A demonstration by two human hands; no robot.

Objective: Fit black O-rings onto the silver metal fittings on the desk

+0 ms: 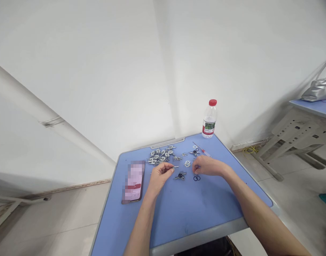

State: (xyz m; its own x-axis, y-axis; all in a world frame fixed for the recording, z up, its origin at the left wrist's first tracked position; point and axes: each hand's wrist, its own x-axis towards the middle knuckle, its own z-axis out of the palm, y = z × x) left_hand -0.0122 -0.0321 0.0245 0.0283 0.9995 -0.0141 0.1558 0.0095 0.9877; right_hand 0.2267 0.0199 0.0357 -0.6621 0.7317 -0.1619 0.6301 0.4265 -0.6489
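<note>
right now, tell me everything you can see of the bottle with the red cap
The bottle looks like clear plastic, with a red cap on and a wrap-around label showing a green picture above a red band; its print is too small to read. It seems partly filled with clear liquid. It stands upright at the far right corner of the blue tabletop, in front of the white wall, touched only by the tabletop as far as visible.
</note>
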